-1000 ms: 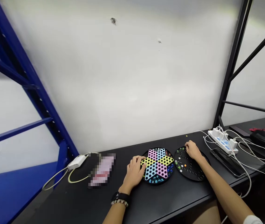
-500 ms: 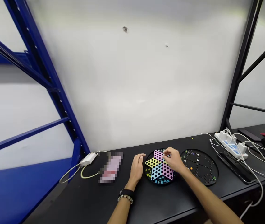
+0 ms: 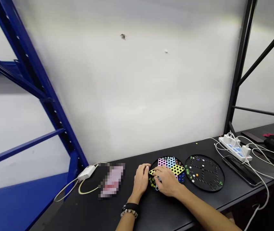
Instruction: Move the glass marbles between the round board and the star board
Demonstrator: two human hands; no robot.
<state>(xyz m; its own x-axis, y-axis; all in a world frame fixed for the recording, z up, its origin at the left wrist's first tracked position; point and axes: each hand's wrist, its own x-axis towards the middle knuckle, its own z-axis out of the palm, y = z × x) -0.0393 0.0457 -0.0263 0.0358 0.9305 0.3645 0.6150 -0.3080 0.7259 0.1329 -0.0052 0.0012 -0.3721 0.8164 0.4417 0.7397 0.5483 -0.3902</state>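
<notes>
A round black game board (image 3: 151, 159) with a coloured star of holes lies on the table. The star (image 3: 176, 169) has pink, blue and yellow parts, and marbles sit in the pockets around it. My left hand (image 3: 140, 180) rests at the board's left rim, its fingers loosely bent and holding nothing visible. Over the left part of the star is my right hand (image 3: 167, 182), fingers reaching down near the yellow tip and the yellow-green marbles (image 3: 152, 183). Its thumb and fingers look apart; the hand covers the front of the star.
To the right lies a second round black tray (image 3: 205, 184) with a few marbles and a small orange cube (image 3: 197, 175). Beyond it are a dark phone (image 3: 241, 170) and a white power strip (image 3: 235, 149) with cables. A white adapter (image 3: 86, 172) and a blurred pink packet (image 3: 114, 179) are at left.
My right hand has moved left and nearer, from the star's upper right to its left tip. The pinched fingers now look apart. My left hand stays at the rim; the view has shifted slightly.
</notes>
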